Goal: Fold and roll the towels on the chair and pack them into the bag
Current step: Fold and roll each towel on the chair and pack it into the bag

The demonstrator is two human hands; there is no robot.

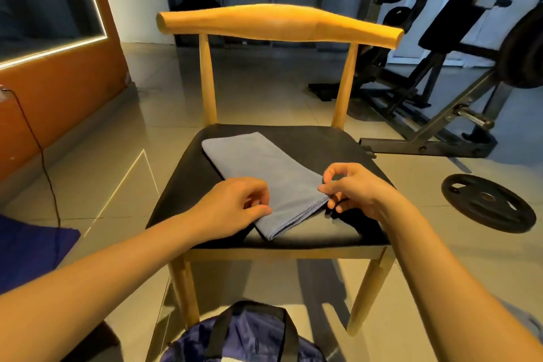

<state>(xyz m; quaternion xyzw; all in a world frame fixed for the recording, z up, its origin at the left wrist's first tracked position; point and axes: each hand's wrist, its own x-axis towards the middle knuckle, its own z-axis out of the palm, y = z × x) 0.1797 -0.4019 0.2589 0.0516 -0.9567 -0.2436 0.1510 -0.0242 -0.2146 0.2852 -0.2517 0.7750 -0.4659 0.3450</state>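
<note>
The folded grey-blue cloth towel (264, 167) lies as a long strip slantwise across the black seat of the wooden chair (338, 144), mid-frame, probably laid flat so it can be rolled from its near end. Both hands work that end: the left hand (235, 203) pinches the left edge with curled fingers, and the right hand (352, 188) nips the right corner between thumb and fingers. The dark blue fabric bag (244, 335) waits at bottom centre, below the seat.
</note>
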